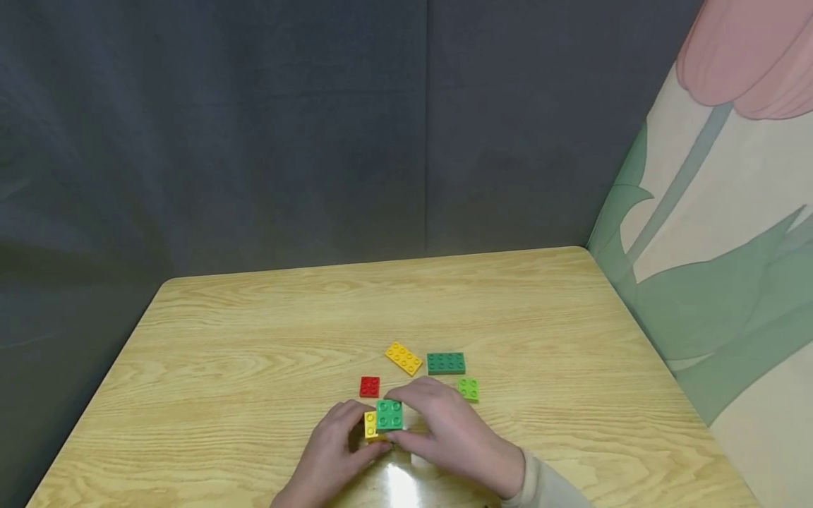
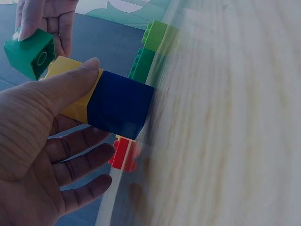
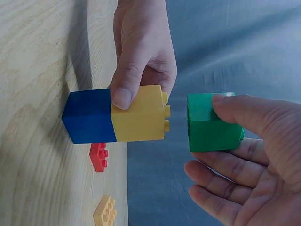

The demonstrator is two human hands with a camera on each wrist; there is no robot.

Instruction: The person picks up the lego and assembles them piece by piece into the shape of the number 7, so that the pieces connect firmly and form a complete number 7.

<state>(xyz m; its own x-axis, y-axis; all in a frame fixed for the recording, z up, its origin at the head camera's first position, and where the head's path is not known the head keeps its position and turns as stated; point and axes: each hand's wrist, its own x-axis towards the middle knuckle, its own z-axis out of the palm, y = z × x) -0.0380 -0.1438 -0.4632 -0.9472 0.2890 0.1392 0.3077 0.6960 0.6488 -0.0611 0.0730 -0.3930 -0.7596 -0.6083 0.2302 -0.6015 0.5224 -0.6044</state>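
My left hand (image 1: 332, 450) pinches a yellow building brick (image 3: 143, 120) between thumb and fingers. Beneath it, joined to its underside, is a blue brick (image 3: 90, 117) that stands on the table, so the two form a short upright stack. Directly over this stack my right hand (image 1: 447, 429) pinches a square green brick (image 1: 389, 415). In the right wrist view, a gap separates the green brick (image 3: 214, 125) from the yellow brick's studs. Its hollow underside faces the stack in the left wrist view. The blue brick is mostly hidden in the head view.
Beyond the hands on the wooden table (image 1: 222, 367) lie a small red brick (image 1: 370, 386), a flat yellow-orange brick (image 1: 404, 358), a long dark green brick (image 1: 446, 363) and a light green brick (image 1: 468, 389). A dark curtain (image 1: 305, 141) hangs behind the table.
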